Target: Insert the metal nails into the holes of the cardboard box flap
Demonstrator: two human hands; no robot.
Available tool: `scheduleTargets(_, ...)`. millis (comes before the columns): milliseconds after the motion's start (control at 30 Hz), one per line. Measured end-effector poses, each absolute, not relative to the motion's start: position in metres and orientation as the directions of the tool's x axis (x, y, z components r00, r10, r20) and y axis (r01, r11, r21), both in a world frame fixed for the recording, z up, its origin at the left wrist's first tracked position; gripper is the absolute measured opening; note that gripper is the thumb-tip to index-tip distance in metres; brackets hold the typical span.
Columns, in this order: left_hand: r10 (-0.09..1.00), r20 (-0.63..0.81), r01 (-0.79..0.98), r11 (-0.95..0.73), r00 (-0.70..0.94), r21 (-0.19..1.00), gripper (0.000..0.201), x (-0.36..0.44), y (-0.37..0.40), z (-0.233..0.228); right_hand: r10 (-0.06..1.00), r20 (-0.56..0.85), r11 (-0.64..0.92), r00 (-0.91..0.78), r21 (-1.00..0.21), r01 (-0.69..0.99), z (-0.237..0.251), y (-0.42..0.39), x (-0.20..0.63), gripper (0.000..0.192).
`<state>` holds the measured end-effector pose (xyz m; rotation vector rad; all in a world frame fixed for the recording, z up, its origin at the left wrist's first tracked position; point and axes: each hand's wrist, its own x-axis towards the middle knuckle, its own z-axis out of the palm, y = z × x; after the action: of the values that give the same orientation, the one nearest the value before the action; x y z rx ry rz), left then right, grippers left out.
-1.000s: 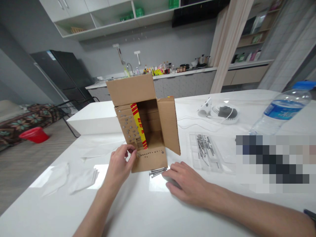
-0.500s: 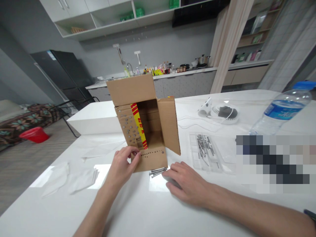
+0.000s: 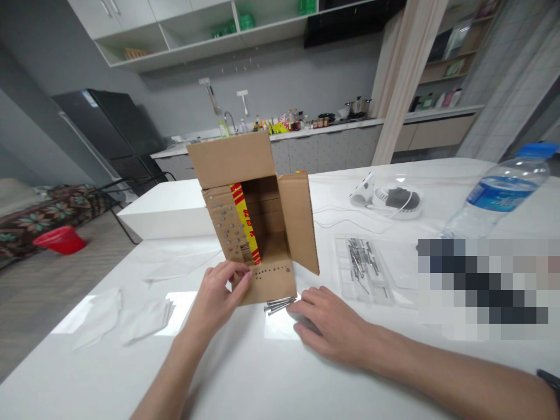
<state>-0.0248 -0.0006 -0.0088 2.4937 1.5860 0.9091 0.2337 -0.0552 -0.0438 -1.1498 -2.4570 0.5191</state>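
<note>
A cardboard box (image 3: 260, 219) stands on the table with its flaps spread. Its left flap (image 3: 227, 224) carries many grey round nail heads, and a row of small dark holes crosses the lower flap (image 3: 266, 287). My left hand (image 3: 221, 289) is at the left end of that row, thumb and forefinger drawn together against the cardboard; anything between the fingertips is hidden. A few long nails (image 3: 278, 304) lie in front of the lower flap. My right hand (image 3: 326, 324) rests on the table, fingers loosely bent and thumb apart, its fingertips at the nails' right end.
Right of the box is a clear plastic case (image 3: 363, 268) with more nails. Behind it lie a white fan-like device (image 3: 398, 201) and cable. A water bottle (image 3: 499, 189) stands at the right, beside a blurred-out patch. White tissues (image 3: 144, 318) lie at the left.
My left fingertips have shifted very slightly right along the lower flap. My right hand and the nails stay as they were; the view moves a little.
</note>
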Motion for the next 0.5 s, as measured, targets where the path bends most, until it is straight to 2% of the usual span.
scheduleTargets(133,0.838,0.360,0.778,-0.528,0.410,0.341,0.020,-0.017,-0.005,-0.006,0.782,0.180,0.601,-0.597,-0.473,0.644,-0.042,-0.056,0.234,0.016)
scheduleTargets(267,0.787,0.296,0.734,-0.614,0.542,0.290,0.016,-0.004,-0.011,-0.007,0.787,0.186,0.598,-0.588,-0.468,0.651,-0.044,-0.056,0.233,0.016)
scheduleTargets(500,0.775,0.181,0.732,-0.632,0.606,0.255,0.005,0.010,-0.017,-0.012,0.779,0.196,0.607,-0.595,-0.470,0.640,-0.043,-0.056,0.234,0.017)
